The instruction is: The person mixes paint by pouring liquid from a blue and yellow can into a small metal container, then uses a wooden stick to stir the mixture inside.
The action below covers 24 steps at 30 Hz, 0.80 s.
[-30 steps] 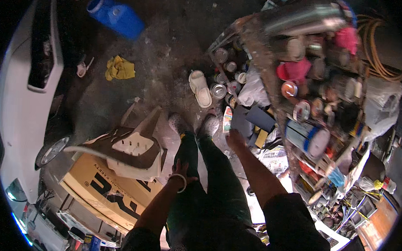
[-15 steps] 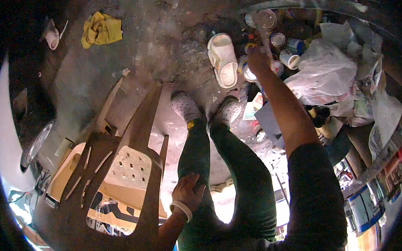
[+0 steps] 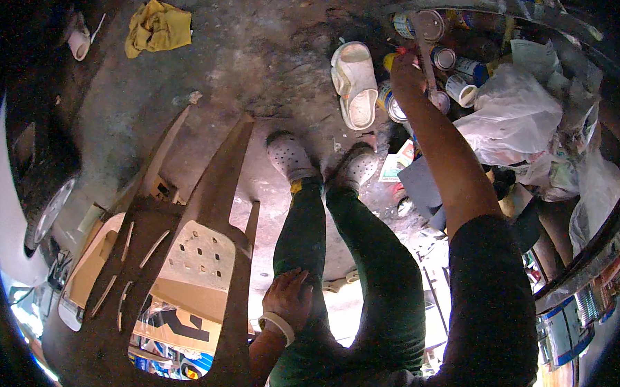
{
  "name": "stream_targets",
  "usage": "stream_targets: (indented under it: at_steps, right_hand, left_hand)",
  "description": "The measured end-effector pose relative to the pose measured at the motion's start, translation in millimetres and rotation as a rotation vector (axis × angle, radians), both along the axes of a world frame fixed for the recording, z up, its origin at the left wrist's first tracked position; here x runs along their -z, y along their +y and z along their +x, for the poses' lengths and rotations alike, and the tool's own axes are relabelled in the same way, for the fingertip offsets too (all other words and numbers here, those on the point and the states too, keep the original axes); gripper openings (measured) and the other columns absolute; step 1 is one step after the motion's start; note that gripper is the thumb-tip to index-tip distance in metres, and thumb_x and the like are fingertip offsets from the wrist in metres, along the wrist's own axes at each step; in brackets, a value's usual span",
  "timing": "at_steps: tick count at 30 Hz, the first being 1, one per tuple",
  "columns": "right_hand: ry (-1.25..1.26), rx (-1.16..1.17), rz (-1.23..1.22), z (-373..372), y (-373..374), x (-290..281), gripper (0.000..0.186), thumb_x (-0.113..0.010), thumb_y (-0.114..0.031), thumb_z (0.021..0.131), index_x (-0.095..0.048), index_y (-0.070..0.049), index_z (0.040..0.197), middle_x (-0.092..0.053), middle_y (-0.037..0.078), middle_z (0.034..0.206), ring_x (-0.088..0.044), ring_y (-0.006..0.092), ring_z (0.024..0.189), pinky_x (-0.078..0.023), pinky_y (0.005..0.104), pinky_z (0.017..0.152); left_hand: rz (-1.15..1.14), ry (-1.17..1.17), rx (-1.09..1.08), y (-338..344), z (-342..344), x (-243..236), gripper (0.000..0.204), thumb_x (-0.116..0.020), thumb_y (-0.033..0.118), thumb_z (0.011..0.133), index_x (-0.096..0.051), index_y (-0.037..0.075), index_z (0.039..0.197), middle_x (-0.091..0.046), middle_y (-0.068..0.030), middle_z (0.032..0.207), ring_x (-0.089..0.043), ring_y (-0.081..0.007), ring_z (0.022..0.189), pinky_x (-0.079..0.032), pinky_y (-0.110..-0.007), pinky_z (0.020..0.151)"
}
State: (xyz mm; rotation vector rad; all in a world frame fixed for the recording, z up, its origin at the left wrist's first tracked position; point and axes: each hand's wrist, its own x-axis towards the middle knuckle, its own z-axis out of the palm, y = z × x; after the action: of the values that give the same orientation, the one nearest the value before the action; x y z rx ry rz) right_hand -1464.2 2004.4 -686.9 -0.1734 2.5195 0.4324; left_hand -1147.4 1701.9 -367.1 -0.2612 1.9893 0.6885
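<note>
My right hand (image 3: pixel 407 74) reaches out over a cluster of small cans at the upper right. Its fingers look curled in beside a small red and yellow object (image 3: pixel 392 61); what they hold is too small to make out. A lidded can (image 3: pixel 394 106) stands just below that hand, and a white cup-like container (image 3: pixel 461 91) lies on its side to the right. A narrow brownish strip (image 3: pixel 424 43) crosses the cans. My left hand (image 3: pixel 288 295), with a pale band at the wrist, rests flat on my left thigh, fingers stretched out and holding nothing.
A loose pale clog (image 3: pixel 355 85) lies left of the cans. Crumpled clear plastic bags (image 3: pixel 510 116) pile up on the right. A brown plastic chair (image 3: pixel 234 190) stands at my left. A yellow cloth (image 3: pixel 159 28) lies on the floor, and a car wheel (image 3: pixel 52 210) shows far left.
My right hand has moved a little farther forward among the cans, beside the red and yellow object. The whole view has shifted slightly. My left hand stays on my thigh.
</note>
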Motion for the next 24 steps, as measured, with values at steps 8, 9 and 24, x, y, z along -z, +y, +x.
stream_targets:
  at_steps: [8, 9, 24]
  right_hand:
    - [-0.042, 0.144, 0.112, 4.8, 5.7, 20.4, 0.053, -0.059, -0.014, 0.089, -0.041, 0.003, 0.136, -0.043, 0.029, 0.137, -0.071, 0.0337, 0.090, -0.061, 0.0436, 0.063]
    - [-0.072, 0.205, 0.115, 2.6, 14.7, 22.7, 0.053, -0.059, -0.014, 0.089, -0.041, 0.002, 0.136, -0.042, 0.029, 0.138, -0.071, 0.0340, 0.090, -0.061, 0.0432, 0.063]
    - [0.430, -0.114, -0.208, 38.8, 46.2, 42.6, 0.051, -0.055, -0.012, 0.090, -0.044, -0.001, 0.139, -0.043, 0.028, 0.141, -0.064, 0.0382, 0.105, -0.059, 0.0471, 0.072]
  left_hand:
    - [0.013, 0.015, -0.011, -1.1, 8.3, 4.0, 0.039, -0.067, 0.021, 0.086, -0.062, 0.008, 0.123, -0.062, -0.0160, 0.127, -0.058, -0.0351, 0.117, -0.047, -0.044, 0.101]
    - [0.024, 0.025, -0.001, -0.4, 7.8, 6.0, 0.039, -0.067, 0.020, 0.086, -0.062, 0.008, 0.123, -0.062, -0.0161, 0.127, -0.058, -0.0353, 0.116, -0.047, -0.044, 0.100]
    - [0.010, 0.020, 0.005, 22.2, 7.4, 3.7, 0.039, -0.067, 0.019, 0.085, -0.062, 0.009, 0.123, -0.062, -0.0175, 0.126, -0.059, -0.0356, 0.115, -0.049, -0.044, 0.099]
